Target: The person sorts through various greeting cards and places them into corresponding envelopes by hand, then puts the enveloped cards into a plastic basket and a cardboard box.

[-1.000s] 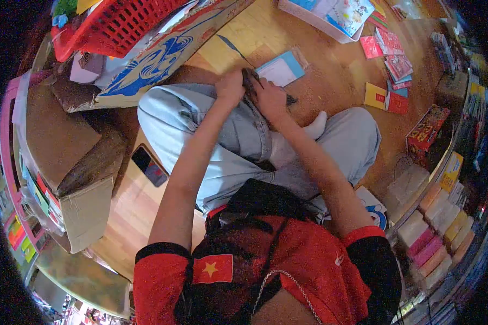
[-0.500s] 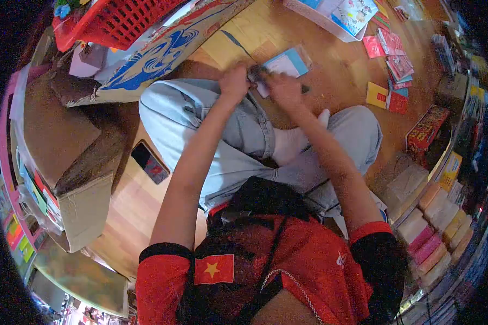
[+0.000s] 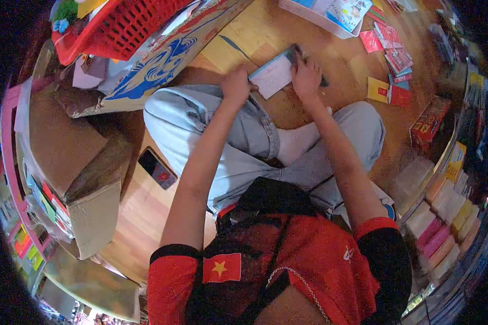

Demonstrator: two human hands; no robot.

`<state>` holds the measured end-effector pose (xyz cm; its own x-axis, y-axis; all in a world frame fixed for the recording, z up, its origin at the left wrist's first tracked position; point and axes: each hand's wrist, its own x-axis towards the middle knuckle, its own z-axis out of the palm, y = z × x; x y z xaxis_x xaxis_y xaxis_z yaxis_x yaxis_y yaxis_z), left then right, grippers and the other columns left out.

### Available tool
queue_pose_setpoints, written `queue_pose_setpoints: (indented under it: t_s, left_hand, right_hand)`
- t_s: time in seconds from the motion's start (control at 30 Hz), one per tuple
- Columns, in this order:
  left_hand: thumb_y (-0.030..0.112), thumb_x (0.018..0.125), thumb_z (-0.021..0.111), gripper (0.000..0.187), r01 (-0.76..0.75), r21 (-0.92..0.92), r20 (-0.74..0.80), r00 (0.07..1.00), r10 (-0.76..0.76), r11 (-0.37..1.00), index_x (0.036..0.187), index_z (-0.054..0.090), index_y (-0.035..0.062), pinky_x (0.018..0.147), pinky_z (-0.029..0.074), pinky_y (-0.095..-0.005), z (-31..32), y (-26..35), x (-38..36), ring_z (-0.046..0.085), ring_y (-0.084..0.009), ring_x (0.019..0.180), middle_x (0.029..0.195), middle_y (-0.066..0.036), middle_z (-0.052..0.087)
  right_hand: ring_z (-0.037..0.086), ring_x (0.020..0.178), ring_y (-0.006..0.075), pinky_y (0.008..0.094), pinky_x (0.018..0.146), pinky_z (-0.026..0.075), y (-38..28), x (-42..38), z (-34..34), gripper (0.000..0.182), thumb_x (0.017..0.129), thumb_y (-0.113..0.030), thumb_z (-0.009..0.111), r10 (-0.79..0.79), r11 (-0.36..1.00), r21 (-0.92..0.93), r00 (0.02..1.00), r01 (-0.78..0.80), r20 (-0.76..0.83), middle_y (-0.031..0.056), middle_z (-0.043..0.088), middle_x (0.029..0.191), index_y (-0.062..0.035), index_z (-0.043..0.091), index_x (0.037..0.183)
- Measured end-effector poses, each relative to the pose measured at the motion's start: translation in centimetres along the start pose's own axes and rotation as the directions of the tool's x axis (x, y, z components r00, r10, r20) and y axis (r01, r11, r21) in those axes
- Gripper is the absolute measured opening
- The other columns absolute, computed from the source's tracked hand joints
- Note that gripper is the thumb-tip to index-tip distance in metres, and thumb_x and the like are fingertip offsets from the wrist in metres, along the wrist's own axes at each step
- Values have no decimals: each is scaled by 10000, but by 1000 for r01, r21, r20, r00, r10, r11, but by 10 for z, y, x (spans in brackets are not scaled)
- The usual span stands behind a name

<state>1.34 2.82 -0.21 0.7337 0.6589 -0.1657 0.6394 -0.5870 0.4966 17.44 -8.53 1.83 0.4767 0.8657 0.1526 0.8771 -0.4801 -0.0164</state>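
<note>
White-and-blue card (image 3: 273, 77): on or just above the floor (image 3: 339, 59), right of the printed carton (image 3: 154, 70). Judged light, thin, easily creased; best held at its 2 short ends. My left grip (image 3: 237, 85), nearer the carton, has fingers curled at 1 end; my right grip (image 3: 307, 79), farther from the carton, meets the other. Whether either is clamped, I cannot tell.

The right grip (image 3: 307, 79) partly covers a dark item (image 3: 324, 81), too blurred to identify. Print on the white card (image 3: 273, 79) between the grips is unreadably small. Beyond the left grip (image 3: 236, 85), the top edge crops a red basket (image 3: 89, 42).
</note>
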Motion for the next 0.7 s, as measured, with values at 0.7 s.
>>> queue_pose_setpoints:
  t_s: [0.7]
  left_hand:
    - [254, 599, 784, 562, 34, 41, -25, 999, -33, 999, 1029, 510, 17, 777, 456, -450, -8, 11, -2, 576, -352, 934, 969, -190, 600]
  right_hand:
    - [555, 862, 345, 460, 752, 438, -11, -27, 19, 284, 817, -117, 443, -303, 923, 298, 937, 242, 177, 182, 563, 934, -32, 575, 1053]
